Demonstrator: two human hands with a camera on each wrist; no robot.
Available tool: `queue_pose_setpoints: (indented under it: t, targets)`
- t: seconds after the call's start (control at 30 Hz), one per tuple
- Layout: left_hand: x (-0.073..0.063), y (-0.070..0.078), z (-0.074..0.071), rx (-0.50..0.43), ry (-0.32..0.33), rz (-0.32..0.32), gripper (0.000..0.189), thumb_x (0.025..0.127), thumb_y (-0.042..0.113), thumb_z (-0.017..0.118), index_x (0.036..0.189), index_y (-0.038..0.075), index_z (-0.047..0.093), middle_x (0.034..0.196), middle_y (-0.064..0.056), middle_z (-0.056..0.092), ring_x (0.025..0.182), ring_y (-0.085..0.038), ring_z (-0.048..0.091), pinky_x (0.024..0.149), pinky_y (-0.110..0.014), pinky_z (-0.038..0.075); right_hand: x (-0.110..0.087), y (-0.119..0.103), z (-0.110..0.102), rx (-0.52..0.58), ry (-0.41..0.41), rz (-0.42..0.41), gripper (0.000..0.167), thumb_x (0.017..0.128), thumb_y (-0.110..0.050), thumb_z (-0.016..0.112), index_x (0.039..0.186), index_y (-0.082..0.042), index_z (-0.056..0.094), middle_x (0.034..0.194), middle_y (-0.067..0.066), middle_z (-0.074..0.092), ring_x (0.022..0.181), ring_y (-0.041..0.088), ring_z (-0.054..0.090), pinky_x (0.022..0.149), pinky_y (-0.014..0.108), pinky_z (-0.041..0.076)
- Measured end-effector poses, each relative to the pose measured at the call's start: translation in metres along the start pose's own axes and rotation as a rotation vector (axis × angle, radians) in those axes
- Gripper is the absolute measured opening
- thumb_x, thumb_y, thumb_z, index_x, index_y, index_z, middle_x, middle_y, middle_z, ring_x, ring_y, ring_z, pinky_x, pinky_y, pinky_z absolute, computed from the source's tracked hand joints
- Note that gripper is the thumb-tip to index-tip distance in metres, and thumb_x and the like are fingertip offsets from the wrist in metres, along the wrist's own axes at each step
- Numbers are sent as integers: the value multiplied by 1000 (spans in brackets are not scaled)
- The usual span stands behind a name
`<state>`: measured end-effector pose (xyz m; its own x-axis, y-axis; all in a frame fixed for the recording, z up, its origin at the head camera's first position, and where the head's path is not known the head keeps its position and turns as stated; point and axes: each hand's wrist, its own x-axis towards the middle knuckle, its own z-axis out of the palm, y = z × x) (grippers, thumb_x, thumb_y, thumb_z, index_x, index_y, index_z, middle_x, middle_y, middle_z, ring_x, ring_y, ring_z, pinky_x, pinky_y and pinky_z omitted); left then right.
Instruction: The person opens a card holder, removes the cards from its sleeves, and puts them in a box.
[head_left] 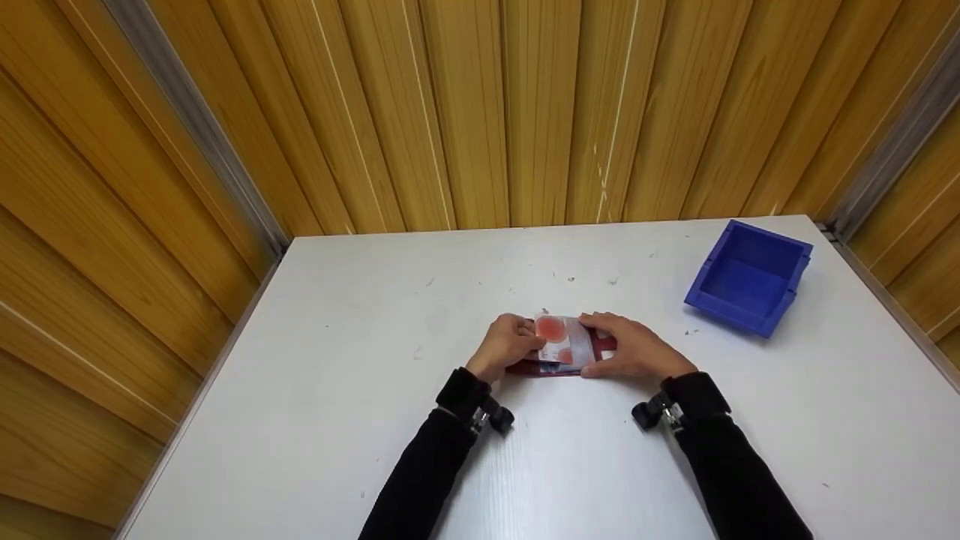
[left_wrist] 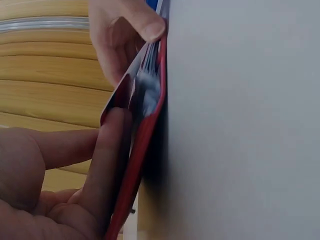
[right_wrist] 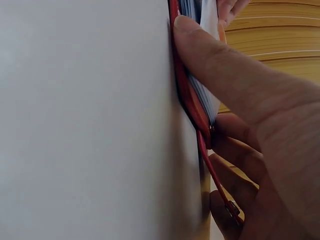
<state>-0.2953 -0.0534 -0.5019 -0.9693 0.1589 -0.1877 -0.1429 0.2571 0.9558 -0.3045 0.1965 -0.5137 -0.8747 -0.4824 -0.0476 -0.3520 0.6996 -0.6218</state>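
A red card wallet [head_left: 606, 343] with a stack of clear sleeves [right_wrist: 204, 95] lies opened on the white table. On top of it is a white card [head_left: 556, 351] printed with red circles. My left hand [head_left: 504, 346] pinches the card's left side, thumb above and fingers reaching beneath. In the left wrist view those fingers [left_wrist: 102, 160] sit between the raised flap and the red cover [left_wrist: 140, 145]. My right hand [head_left: 636, 351] grips the wallet's right part, its thumb [right_wrist: 215, 55] along the near edge and its fingers round the far side. A snap stud shows on the red strap [right_wrist: 212, 172].
A blue plastic bin [head_left: 750, 279] stands at the table's back right. The white table [head_left: 360, 315] ends at wood-look panel walls behind and at both sides. A black wrist camera strap [head_left: 463, 394] is on each forearm.
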Motion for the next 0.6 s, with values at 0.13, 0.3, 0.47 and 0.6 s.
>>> queue_pose_setpoints:
  t: [0.13,0.3,0.47,0.6]
  targets:
    - [0,1,-19,35,9,-24,14,90,-3,70,103,-8,67,84,-5,67,73,-11,65,65,-20,55,0,1,0,4,-5,10,95,78,-46,90,156,-11,46,161,17,44,151,44,33,121,61,31]
    - [1,1,-39,32,13,-59,15,91,-3,69,104,-9,66,90,-8,68,78,-13,66,69,-21,56,1,2,2,9,-12,14,96,78,-46,90,156,-11,46,162,17,43,152,45,31,122,62,28]
    - [2,3,-45,21,-10,-69,15,91,-3,70,104,-9,66,88,-8,68,76,-12,66,69,-22,56,1,1,0,16,-10,40,97,77,-46,90,157,-15,46,162,14,43,152,42,33,122,62,28]
    - [0,7,-45,52,6,-64,17,91,-1,71,105,-8,65,88,-6,66,76,-12,63,69,-22,54,0,0,-1,20,-10,41,96,77,-45,90,157,-15,45,161,14,45,151,41,35,122,61,29]
